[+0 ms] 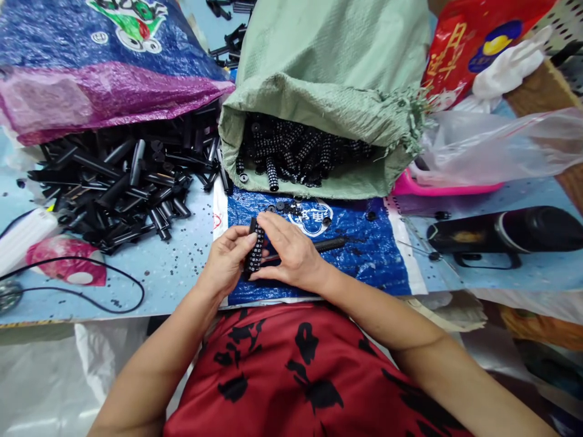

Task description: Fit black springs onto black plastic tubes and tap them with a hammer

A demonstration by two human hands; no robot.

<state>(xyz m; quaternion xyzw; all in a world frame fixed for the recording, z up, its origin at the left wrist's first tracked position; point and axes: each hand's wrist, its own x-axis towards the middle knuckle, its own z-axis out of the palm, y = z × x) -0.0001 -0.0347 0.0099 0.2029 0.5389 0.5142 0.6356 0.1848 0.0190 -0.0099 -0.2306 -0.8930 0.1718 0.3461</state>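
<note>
Between my hands stands a narrow black holder with a row of black number wheels [259, 250] in it, white digits facing up. My left hand [229, 250] pinches the holder from the left with thumb and fingers. On the other side my right hand [295, 252] spans the row, fingertips at its far end and thumb at its near end. Under my right hand lies a dark pen-like tool [330, 244] on a blue woven sheet [373, 267]. Several loose black wheels [285, 207] lie just beyond my hands.
A green woven sack [328, 54] opens toward me, with many number-wheel rolls [291, 149] inside. Black plastic tubes [122, 176] are heaped at left beneath a blue and purple bag [113, 91]. At right are a black flask [505, 233] and a pink tray [449, 189].
</note>
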